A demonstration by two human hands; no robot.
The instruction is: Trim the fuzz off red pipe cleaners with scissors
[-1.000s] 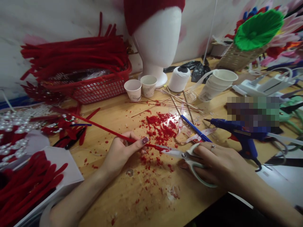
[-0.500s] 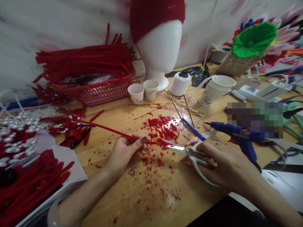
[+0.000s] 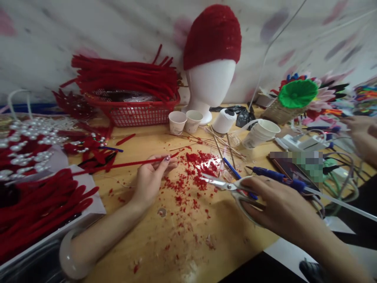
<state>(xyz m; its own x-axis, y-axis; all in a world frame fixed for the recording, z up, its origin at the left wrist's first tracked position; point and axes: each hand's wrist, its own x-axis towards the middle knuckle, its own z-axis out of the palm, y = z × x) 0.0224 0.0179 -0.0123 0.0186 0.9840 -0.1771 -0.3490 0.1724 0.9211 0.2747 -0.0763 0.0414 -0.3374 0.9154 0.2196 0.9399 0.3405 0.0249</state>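
Observation:
Between thumb and fingers, my left hand [image 3: 153,179] pinches a long red pipe cleaner [image 3: 129,163]; its short end points up and right past the fingertips, its long part stretches left. My right hand [image 3: 273,198] has its fingers through the handles of a pair of scissors [image 3: 216,182]. The blades point left, nearly together, apart from the pipe cleaner. Red fuzz clippings [image 3: 203,163] are strewn over the wooden table [image 3: 235,243] around the blades. Just beyond the right hand lies a blue glue gun [image 3: 275,177], partly covered by it.
A red basket [image 3: 141,114] heaped with red pipe cleaners stands at the back, beside a white foam head [image 3: 210,84] in a red cap. Paper cups [image 3: 177,122], a thread spool [image 3: 224,121] and thin sticks lie ahead. At right, another person's hand [image 3: 363,135] shows near cables.
My left hand has drawn the pipe cleaner left and up, away from the scissors, and its free end now tilts upward. The view has shifted, and another person's hand has appeared at right.

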